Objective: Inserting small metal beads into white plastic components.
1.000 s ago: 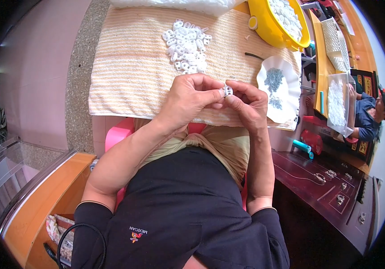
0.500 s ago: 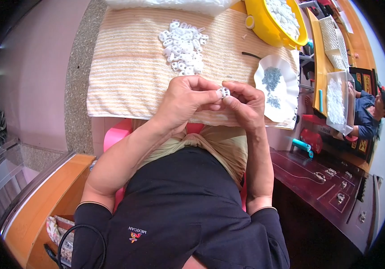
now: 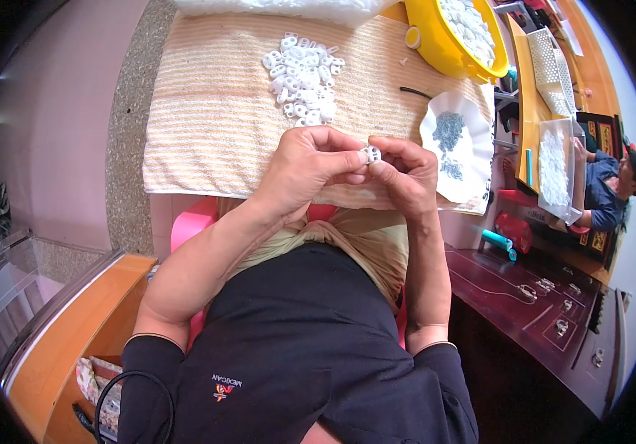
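Observation:
Between my two hands is a small white plastic piece with holes (image 3: 371, 154). My left hand (image 3: 316, 159) pinches it from the left with thumb and forefinger. From the right, the thumb and fingers of my right hand (image 3: 406, 170) close on the same piece. Both hands are over the front edge of a striped towel (image 3: 207, 103) that covers the table. Just beyond my left hand lies a pile of similar white plastic pieces (image 3: 304, 78). Right of my right hand, a white fluted dish (image 3: 473, 140) holds many tiny dark grey parts (image 3: 449, 132).
A yellow tub (image 3: 425, 44) of white pieces stands at the far right, near a short black rod (image 3: 415, 92). A clear plastic bag (image 3: 281, 7) lies along the far edge. Another person (image 3: 606, 185) sits at the right beside a clear bin (image 3: 554, 170) of white parts.
The white piece has turned slightly between my fingertips, and my right fingers have shifted a little. Both hands otherwise keep their place.

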### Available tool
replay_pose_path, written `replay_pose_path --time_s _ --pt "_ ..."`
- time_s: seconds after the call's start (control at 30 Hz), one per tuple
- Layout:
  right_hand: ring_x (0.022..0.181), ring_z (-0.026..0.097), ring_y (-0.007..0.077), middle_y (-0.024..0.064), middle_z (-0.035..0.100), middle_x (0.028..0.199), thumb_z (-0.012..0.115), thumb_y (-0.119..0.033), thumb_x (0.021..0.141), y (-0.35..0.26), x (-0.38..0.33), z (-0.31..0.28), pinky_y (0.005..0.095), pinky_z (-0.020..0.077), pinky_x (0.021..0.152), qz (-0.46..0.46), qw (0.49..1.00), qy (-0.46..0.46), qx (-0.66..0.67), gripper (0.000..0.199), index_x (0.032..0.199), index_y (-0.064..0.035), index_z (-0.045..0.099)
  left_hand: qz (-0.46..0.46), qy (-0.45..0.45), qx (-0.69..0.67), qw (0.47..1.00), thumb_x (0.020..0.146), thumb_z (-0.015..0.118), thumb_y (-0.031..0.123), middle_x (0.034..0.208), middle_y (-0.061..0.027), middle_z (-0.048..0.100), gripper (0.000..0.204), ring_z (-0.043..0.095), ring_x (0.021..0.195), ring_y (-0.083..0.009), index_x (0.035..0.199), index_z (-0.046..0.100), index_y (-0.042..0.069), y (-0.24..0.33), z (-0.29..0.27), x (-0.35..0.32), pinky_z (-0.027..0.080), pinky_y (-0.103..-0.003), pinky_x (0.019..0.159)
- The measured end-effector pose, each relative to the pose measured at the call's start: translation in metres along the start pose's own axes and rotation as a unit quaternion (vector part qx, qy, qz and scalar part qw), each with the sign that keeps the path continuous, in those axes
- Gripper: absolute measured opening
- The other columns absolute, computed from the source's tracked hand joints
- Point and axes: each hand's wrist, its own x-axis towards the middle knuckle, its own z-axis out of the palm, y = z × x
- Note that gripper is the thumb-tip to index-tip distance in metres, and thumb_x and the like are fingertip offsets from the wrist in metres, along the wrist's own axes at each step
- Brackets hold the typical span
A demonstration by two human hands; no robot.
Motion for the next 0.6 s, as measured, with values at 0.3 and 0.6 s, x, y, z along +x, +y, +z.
replay_pose_path --time_s 0.3,0.6 --pt "0.085 0.066 0.0158 0.0119 0.068 0.096 0.067 0.005 0.082 -0.0009 -0.0025 -0.0019 0.0266 0.0548 0.076 0.01 1.0 0.003 -0.013 0.03 0.112 0.0049 0.062 -0.005 0.0 0.008 1.0 0.083 0.068 0.004 0.086 -0.0102 0.067 0.014 0.066 0.074 -0.0162 0.095 0.064 -0.003 -0.0005 -0.0003 -0.0001 0.056 -0.027 0.07" --pt "0.086 0.065 0.0166 0.0121 0.066 0.097 0.066 0.007 0.081 -0.0017 -0.0039 -0.0038 0.026 0.0532 0.076 0.005 1.0 0.002 -0.023 0.032 0.112 0.0073 0.06 -0.029 0.009 -0.002 1.0 0.083 0.069 0.004 0.086 -0.0102 0.067 0.017 0.066 0.074 -0.014 0.096 0.064 -0.005 0.0007 0.0012 -0.0005 0.056 -0.024 0.068"
